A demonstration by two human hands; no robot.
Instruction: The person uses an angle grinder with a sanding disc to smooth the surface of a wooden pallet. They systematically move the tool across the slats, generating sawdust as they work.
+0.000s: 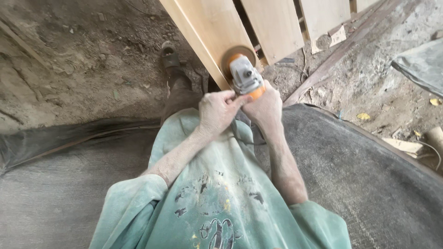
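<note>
Both hands close around the orange grinder (246,77): the left hand (217,110) from the left, the right hand (265,108) just beside it. Its disc (232,53) meets the near edge of the pale board (207,27), which already looks smooth, though dust blurs how much remains.

Both hands grip an orange and grey angle grinder (246,77): the left hand (218,110) beside the right hand (264,107). Its sanding disc (232,54) touches the edge of a pale wooden plank (207,27) leaning above dusty ground (78,60).
</note>
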